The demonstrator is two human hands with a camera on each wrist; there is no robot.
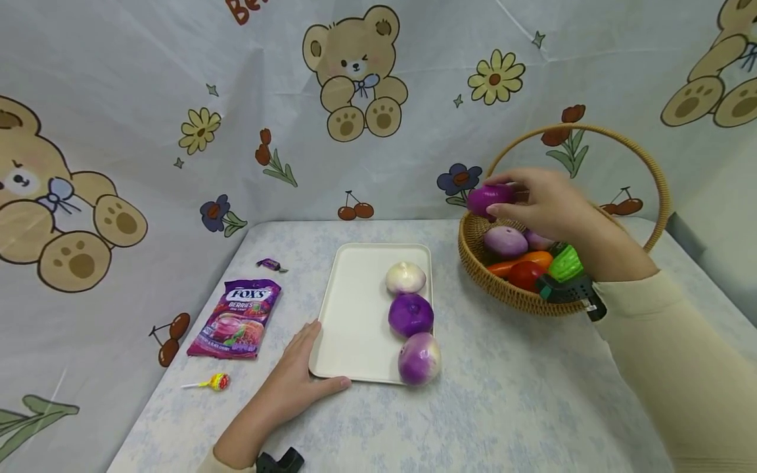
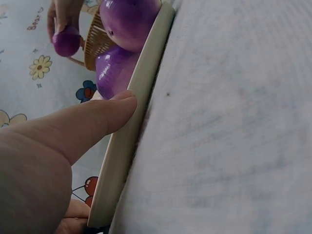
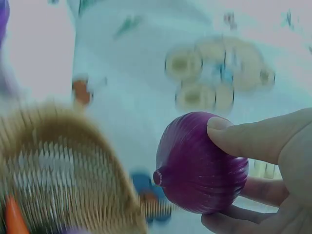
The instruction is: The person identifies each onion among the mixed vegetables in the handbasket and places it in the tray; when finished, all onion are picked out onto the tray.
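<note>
Nearest the head camera is the right sleeve (image 1: 674,368); past it the right hand (image 1: 547,203) grips a purple onion (image 1: 487,199) over the far left part of the basket (image 1: 481,279). From that onion, the tray (image 1: 355,309) lies to the left and closer to the person, its long axis running away from them. The left hand (image 1: 298,378) is the nearer one to the tray: thumb spread from the fingers, touching the near rim, fingers along the left edge. Three bulbs line the tray's right side: a white bulb (image 1: 406,276) farthest, a dark bulb (image 1: 411,315), then a two-tone bulb (image 1: 419,359) at the near corner. The basket holds two pale bulbs (image 1: 505,242) and orange, red and green pieces, partly hidden by the arm.

From the left wrist, the thumb rests straight against the tray's rim, with purple bulbs beyond.

From the right wrist, thumb and fingers pinch the onion from opposite sides, its stem end pointing away from the palm; the blurred basket stands beside it, something orange inside.
</note>
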